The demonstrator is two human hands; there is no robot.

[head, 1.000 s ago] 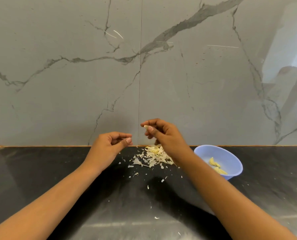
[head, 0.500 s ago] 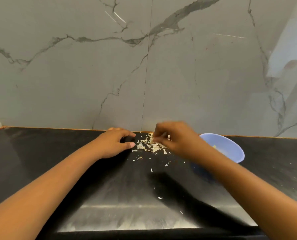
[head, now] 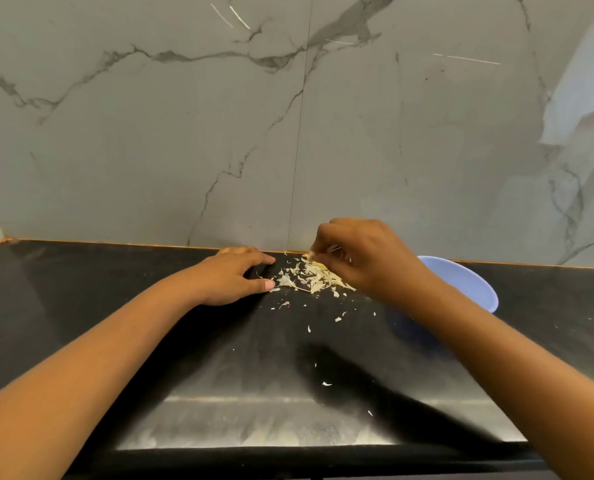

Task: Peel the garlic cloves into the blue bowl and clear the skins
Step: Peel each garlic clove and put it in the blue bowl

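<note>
Where the black countertop (head: 184, 358) meets the marble wall (head: 150, 133), a small pile of garlic skins (head: 307, 277) is seen, pale and papery. A yellowish piece shows at its upper right; whether that is a clove cannot be told. Loose flakes (head: 326, 383) are scattered over the countertop nearer the camera. The blue bowl (head: 468, 282) is set to the right of the pile, near it but apart. Much of the bowl is covered by the right forearm (head: 496, 341), so its inside is hidden.

The right hand (head: 361, 258) is held over the far right side of the pile, with the fingers (head: 323, 242) curled down and bunched, and pale scraps of skin are pinched at their tips. The left hand (head: 235, 277) is laid palm down on the countertop just left of the pile, its fingers only slightly bent and nothing gripped. The pile's left edge is touched by its thumb tip (head: 267, 285).
</note>
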